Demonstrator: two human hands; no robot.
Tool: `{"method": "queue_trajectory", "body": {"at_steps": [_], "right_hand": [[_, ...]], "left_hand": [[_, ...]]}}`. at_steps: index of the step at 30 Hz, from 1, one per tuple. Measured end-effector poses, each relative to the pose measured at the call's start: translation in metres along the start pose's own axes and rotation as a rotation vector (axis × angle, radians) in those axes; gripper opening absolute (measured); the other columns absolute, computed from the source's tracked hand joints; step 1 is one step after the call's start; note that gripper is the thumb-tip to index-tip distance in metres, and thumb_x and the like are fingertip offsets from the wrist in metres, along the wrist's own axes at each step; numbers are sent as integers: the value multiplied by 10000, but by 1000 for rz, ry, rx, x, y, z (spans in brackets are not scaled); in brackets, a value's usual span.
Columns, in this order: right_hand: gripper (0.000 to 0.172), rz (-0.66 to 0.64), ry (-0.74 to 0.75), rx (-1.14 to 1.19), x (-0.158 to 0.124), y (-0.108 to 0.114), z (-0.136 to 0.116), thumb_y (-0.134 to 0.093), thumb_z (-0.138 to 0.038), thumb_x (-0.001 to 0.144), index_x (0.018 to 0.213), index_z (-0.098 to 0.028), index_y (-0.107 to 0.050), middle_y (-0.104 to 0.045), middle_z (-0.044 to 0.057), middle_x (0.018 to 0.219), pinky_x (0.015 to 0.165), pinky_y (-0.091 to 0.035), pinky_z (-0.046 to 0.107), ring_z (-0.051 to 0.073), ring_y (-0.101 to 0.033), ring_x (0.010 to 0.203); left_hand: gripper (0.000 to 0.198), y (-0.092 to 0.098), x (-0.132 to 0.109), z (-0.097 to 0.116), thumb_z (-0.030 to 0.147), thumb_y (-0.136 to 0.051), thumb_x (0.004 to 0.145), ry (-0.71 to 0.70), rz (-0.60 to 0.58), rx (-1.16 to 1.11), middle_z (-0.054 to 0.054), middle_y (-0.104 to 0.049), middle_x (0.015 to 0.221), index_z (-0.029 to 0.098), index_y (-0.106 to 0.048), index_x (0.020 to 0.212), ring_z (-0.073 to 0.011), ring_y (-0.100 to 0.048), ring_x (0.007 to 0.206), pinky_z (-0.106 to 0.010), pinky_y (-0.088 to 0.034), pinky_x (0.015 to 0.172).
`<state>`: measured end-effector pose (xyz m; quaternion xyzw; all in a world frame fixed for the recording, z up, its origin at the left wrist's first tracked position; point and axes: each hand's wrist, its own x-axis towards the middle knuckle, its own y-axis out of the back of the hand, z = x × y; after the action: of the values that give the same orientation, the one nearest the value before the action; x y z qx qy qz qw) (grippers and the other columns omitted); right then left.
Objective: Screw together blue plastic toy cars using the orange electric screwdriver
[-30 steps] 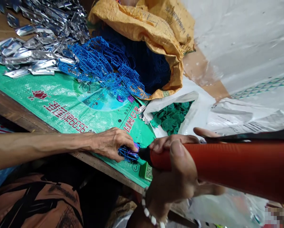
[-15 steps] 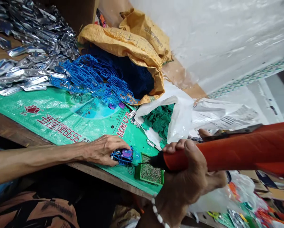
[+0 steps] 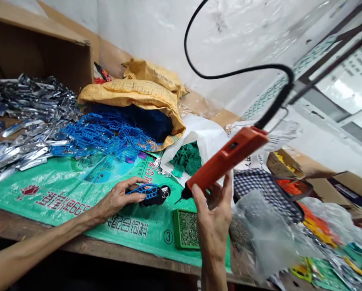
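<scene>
My left hand (image 3: 116,199) grips a small blue and black toy car (image 3: 150,194), lifted just above the green printed sack (image 3: 62,194) that covers the table. My right hand (image 3: 213,218) is closed round an orange electric screwdriver (image 3: 226,159). Its black tip points down and left, a short way right of the car, and its black cable (image 3: 229,72) loops overhead. A green tray of small screws (image 3: 185,228) lies under the tip.
Blue plastic frames (image 3: 105,135) spill from a yellow sack (image 3: 132,95). Silver foil packets (image 3: 26,117) are heaped at the left by a cardboard box (image 3: 38,40). A white bag of green parts (image 3: 187,157), a checked cloth (image 3: 259,186) and clear plastic bags (image 3: 259,234) sit to the right.
The view has pulled back and up. My left hand has lifted and turned the toy car. My right hand has drawn the screwdriver away from it and tilted it upward.
</scene>
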<state>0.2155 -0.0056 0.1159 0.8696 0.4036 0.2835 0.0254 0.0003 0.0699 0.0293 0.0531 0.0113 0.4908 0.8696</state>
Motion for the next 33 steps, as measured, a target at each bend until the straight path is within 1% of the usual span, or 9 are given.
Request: {"method": "queue_trajectory", "body": {"at_steps": [2,5,8,12,18,22,26,30,33], "right_hand": [[861,88,64,-83,-16,-1,10,-704,-474,871,1591,-248,-289,-597,158,1410,1039,-518,520,281,-634,1215],[593,160,135,-144,-48,-10,32,-676,-424,912,1446,-230,-507,-628,149,1367,988,-545,464,267,-638,1180],[364,-45,69,-103,-78,-28,49,-595,-436,965,1241,-209,-664,-741,116,1145,866,-600,377,225,-719,968],[444,-198,-45,-40,-97,-52,48,-552,-486,976,1274,-182,-679,-750,149,1213,904,-615,377,268,-735,1086],[479,-319,-140,95,-99,-60,34,-522,-483,1001,1372,-209,-650,-740,127,1271,987,-591,354,255,-710,1174],[581,-270,-257,187,-113,-70,44,-585,-611,936,1380,-243,-655,-711,114,1338,1038,-572,404,290,-673,1237],[710,-177,-412,215,-133,-81,52,-571,-777,845,1330,-274,-699,-704,103,1355,1103,-529,456,320,-647,1278],[742,-229,-390,221,-141,-78,56,-544,-806,835,1307,-260,-715,-762,127,1201,954,-613,429,309,-732,1100],[558,-243,-254,94,-126,-57,59,-621,-680,866,1178,-245,-775,-797,109,1056,794,-638,334,257,-768,917]], "left_hand": [[551,2,1,0,539,-613,851,32,-4,-43,-55,-751,1192,209,-646,1291,-286,-676,1059,-347,-487,894],[601,2,1,-2,536,-654,832,103,-50,-190,-59,-755,1169,214,-614,1338,-292,-673,1046,-338,-476,854],[685,-1,-1,-4,500,-700,809,119,-80,-313,-82,-744,1197,215,-541,1411,-309,-676,1078,-360,-493,882],[813,-8,-9,-5,434,-795,749,103,-59,-349,-81,-687,1292,261,-458,1469,-331,-645,1202,-411,-489,1036],[1050,-7,-22,-20,543,-869,684,138,6,-239,-122,-632,1351,286,-341,1554,-384,-629,1256,-478,-533,1063],[992,3,-24,-27,701,-760,722,103,29,-22,-108,-626,1432,295,-401,1553,-408,-540,1377,-544,-441,1166],[881,7,-25,-22,749,-720,718,67,8,187,-57,-638,1442,316,-552,1467,-388,-508,1413,-492,-412,1195],[788,10,-21,-23,754,-628,792,127,-45,248,-41,-774,1151,287,-604,1427,-373,-694,1161,-460,-548,1070],[732,15,-16,-29,738,-635,786,103,-118,303,-32,-777,1152,305,-658,1375,-385,-689,1168,-435,-599,990]]}}
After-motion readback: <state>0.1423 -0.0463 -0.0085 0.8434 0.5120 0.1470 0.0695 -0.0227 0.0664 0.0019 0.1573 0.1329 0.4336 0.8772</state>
